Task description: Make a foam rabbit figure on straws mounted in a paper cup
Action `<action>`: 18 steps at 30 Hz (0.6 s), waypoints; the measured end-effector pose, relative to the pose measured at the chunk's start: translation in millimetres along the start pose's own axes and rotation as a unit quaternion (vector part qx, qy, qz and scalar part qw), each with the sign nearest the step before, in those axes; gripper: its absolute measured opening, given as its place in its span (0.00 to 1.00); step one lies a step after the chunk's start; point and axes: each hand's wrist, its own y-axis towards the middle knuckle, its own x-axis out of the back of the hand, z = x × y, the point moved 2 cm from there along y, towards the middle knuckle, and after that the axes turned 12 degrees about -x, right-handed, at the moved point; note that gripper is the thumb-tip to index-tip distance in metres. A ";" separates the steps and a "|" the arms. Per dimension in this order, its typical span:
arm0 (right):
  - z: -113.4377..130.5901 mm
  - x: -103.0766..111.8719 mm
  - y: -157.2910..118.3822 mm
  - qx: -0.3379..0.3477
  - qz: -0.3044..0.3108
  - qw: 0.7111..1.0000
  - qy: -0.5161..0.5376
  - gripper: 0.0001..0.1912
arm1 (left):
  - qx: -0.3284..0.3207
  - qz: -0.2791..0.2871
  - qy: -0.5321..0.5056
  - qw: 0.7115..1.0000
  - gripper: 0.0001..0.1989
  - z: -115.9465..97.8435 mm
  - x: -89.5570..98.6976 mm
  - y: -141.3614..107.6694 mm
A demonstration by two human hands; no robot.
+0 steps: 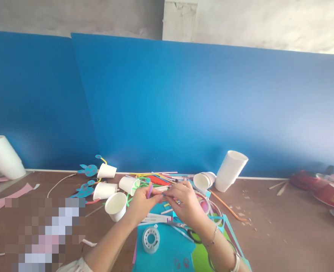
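My left hand (144,199) is closed around a thin purple straw (149,190), which sticks up past the fingers. The fingertips of my right hand (185,197) are pinched together and meet those of my left. What lies between them is too small and too hidden to name. Below the hands is a blue paper sheet (167,245) with a clear roll of tape (151,240) on it. Scissors (181,225) lie under my right wrist, close to a white marker (157,218).
White paper cups lie left of my hands, including an open cup (116,206); two carry blue paper animal shapes (88,170). A stack of cups (231,170) leans at the back right. An orange stick (226,206) is on the brown table (271,234). A blue panel (184,105) stands behind.
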 end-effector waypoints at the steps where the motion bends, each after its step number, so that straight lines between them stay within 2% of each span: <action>1: 0.8 -1.0 -0.6 0.008 0.003 1.000 -0.005 0.08 | -0.001 0.005 0.010 1.000 0.04 -0.7 0.2 -0.3; 5: 0.5 -1.1 -1.7 0.024 0.021 0.999 -0.013 0.08 | 0.014 0.033 0.062 0.997 0.06 -0.1 2.4 0.1; 9: -4.0 7.0 0.3 -0.011 0.025 1.000 -0.010 0.03 | 0.041 0.044 0.103 0.993 0.10 4.2 7.0 3.6; 12: -5.3 11.9 1.5 -0.027 0.027 0.999 -0.009 0.03 | 0.048 0.048 0.088 0.994 0.10 6.3 8.5 5.4; 14: -4.6 12.4 1.7 -0.025 0.031 0.999 -0.009 0.03 | 0.046 0.063 0.083 0.993 0.11 7.3 8.1 5.1; 18: -3.4 9.5 1.0 -0.004 0.034 0.999 -0.015 0.04 | 0.045 0.088 0.148 0.984 0.15 9.3 7.6 2.9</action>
